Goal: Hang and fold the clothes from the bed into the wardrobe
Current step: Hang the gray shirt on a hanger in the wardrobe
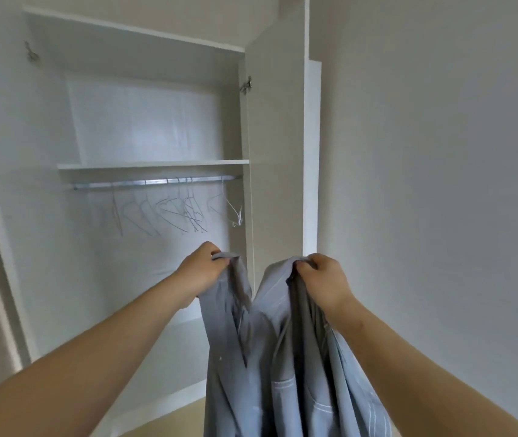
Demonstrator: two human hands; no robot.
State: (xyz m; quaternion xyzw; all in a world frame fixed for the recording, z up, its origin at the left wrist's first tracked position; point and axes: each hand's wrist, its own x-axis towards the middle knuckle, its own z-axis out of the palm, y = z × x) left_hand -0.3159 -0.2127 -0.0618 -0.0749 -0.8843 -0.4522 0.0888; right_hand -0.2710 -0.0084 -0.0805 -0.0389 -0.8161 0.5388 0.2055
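Observation:
A light blue-grey shirt with thin white stripes hangs down in front of me, held up by both hands. My left hand grips one upper edge of the shirt, fingers curled round the cloth. My right hand grips the other upper edge near the collar. Beyond the hands stands the open white wardrobe. A metal rail under its shelf carries several bare wire hangers. The bed is out of view.
The wardrobe's right door stands open, edge toward me, just behind the shirt. A white shelf sits above the rail. A plain white wall fills the right side. Pale floor shows at the bottom.

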